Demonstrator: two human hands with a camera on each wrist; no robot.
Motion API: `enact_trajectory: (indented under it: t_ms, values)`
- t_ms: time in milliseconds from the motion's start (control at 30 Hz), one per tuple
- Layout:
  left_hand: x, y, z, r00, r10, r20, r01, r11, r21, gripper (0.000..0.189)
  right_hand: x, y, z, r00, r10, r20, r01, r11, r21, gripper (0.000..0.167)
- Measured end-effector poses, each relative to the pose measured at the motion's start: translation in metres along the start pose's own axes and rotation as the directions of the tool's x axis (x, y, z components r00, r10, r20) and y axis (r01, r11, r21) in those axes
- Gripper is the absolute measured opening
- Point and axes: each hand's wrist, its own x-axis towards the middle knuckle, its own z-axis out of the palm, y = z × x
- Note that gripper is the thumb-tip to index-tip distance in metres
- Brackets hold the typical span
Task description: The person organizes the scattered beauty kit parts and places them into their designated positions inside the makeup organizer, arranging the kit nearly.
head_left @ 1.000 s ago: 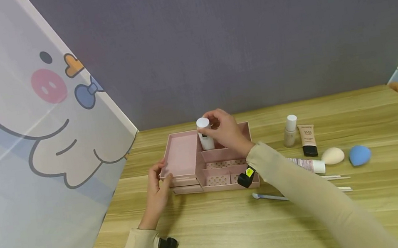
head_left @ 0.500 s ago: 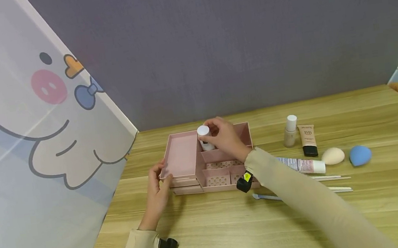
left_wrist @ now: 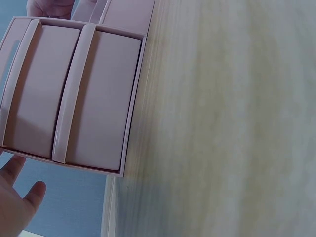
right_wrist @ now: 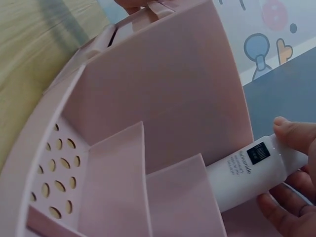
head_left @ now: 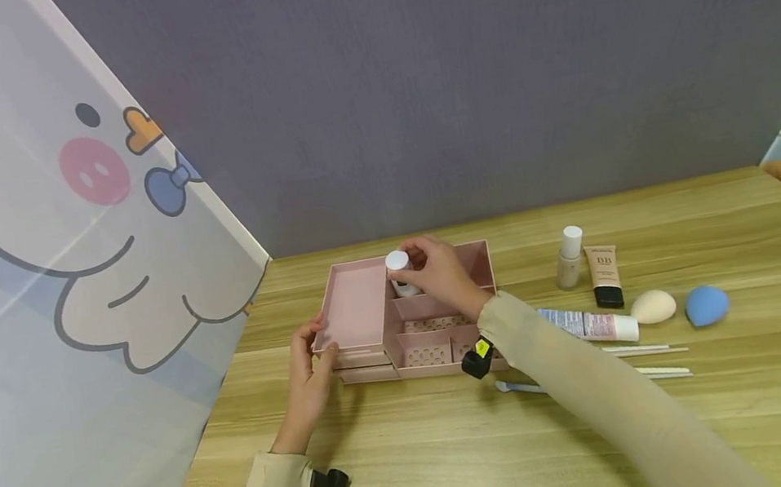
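Note:
In the head view, a pink makeup organizer [head_left: 357, 301] stands against the back of the table. My right hand [head_left: 445, 273] pinches a white bottle [head_left: 400, 263] by its cap, thumb in front. The bottle stands within the back-left compartment, beside the tall partition; in the right wrist view its label [right_wrist: 258, 153] and upper body show, while its base is hidden behind a divider [right_wrist: 185, 192]. At the organizer's left side, my left hand [head_left: 310, 386] rests its fingers along the edge, thumb near the front corner. Two drawers [left_wrist: 101, 98] face the left wrist camera.
To the right are a foundation bottle [head_left: 569, 259], a BB cream tube [head_left: 604, 274], a white-capped tube [head_left: 597, 325], a cream sponge [head_left: 653, 307] and a blue sponge [head_left: 706, 305]. Several thin sticks [head_left: 663, 372] lie nearer the front. A grey panel [head_left: 461, 102] rises behind.
My right hand has lowered the white bottle deeper into the organizer's back compartment, with most of the descent in the first half second. The left hand has stayed in place.

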Motion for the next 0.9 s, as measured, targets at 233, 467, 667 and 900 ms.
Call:
enact_trajectory:
  t_ms: [233,467,667,900]
  values:
    - [0.0006,0.0012,0.0005,1.000,0.000,-0.002,0.000,1.000,-0.008,0.030,0.0026,-0.0038,-0.0015,0.999,0.024,0.046,-0.023,0.999,-0.035,0.042]
    - [0.0011,0.0018,0.0004,1.000,-0.011,0.001,0.011,1.000,-0.003,0.023,0.0040,-0.0055,-0.0002,0.997,0.037,0.065,-0.034,0.998,-0.044,0.043]
    - [0.0009,0.0011,0.0001,1.000,-0.027,0.011,0.027,1.000,0.001,0.020,0.0042,-0.0056,-0.0002,0.997,0.045,0.064,-0.041,0.997,-0.059,0.042]
    - [0.0006,0.0002,0.0003,1.000,-0.026,0.009,0.026,1.000,0.006,0.020,0.0031,-0.0082,-0.0057,0.994,0.026,0.103,-0.019,0.997,-0.073,0.041]
